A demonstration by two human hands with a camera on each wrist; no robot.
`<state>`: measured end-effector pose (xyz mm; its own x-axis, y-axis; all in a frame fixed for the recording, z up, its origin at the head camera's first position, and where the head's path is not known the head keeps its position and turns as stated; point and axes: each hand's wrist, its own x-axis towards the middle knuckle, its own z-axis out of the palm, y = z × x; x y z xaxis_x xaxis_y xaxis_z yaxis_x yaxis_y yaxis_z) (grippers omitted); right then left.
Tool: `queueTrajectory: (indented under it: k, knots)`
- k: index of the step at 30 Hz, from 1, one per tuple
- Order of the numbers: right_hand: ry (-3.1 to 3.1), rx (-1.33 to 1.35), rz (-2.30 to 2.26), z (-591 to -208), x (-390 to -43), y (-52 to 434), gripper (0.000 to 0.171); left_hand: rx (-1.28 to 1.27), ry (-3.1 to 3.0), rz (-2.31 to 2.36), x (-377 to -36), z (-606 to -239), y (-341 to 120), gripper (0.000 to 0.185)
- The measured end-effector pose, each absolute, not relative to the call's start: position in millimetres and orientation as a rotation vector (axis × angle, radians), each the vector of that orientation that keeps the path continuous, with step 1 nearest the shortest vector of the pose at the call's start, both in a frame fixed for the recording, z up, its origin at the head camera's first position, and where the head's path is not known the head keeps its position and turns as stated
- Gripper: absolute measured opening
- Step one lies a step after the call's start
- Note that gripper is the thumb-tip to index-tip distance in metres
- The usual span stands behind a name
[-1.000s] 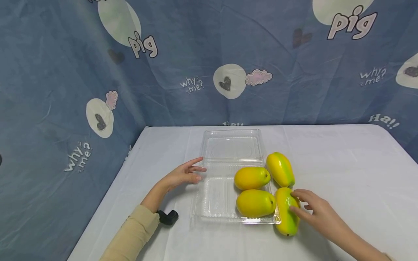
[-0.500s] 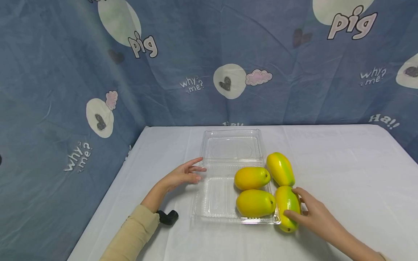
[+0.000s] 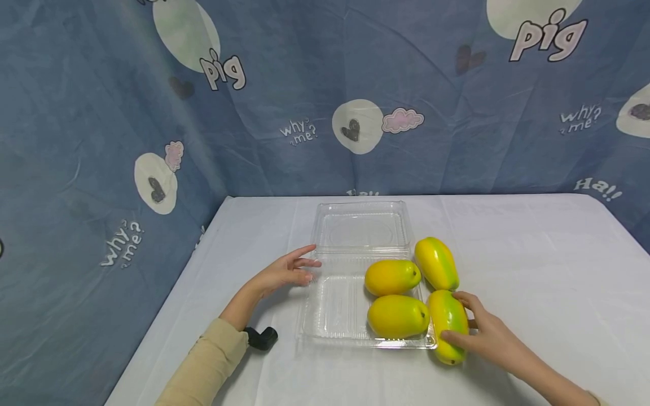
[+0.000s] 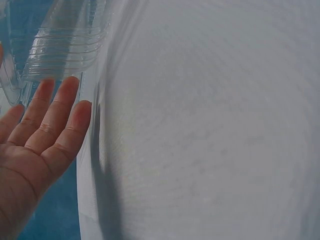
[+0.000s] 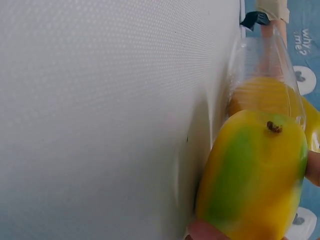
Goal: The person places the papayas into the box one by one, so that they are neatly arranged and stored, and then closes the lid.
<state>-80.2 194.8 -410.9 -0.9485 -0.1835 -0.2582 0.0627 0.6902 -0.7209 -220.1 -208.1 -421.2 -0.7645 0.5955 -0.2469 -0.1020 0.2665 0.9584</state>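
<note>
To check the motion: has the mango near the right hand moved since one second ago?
Yes. The near mango, gripped by the right hand, turned more upright and shifted slightly away from the camera alongside the clear tray.

The person works with bare hands. The left hand (image 3: 284,274) comes out of a long beige sleeve (image 3: 203,366) with a soft, snug cuff. The right hand (image 3: 490,336) and forearm are bare; a sliver of beige cuff (image 3: 601,399) shows at the near right corner.

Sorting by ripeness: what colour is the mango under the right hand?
Yellow with a green streak, clearest in the right wrist view.
</note>
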Motion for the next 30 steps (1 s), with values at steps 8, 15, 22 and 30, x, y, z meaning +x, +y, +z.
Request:
queueTrajectory:
  k: [8, 15, 22, 30]
  knots:
    - [2.495, -0.062, -1.181, -411.0, -81.4, 197.5, 0.082, 0.444, 1.966, 1.544, -219.8, -420.1, -207.1, 0.082]
    - [2.407, -0.035, -1.257, -411.1, -81.6, 200.8, 0.081, 0.451, 1.960, 1.544, -220.4, -422.1, -207.8, 0.081]
    - [2.352, -0.015, -1.293, -410.8, -82.7, 203.4, 0.082, 0.436, 1.965, 1.551, -220.0, -421.7, -207.5, 0.082]
    - [2.268, 0.020, -1.354, -410.5, -82.3, 208.2, 0.084, 0.421, 1.970, 1.555, -219.0, -421.3, -207.4, 0.082]
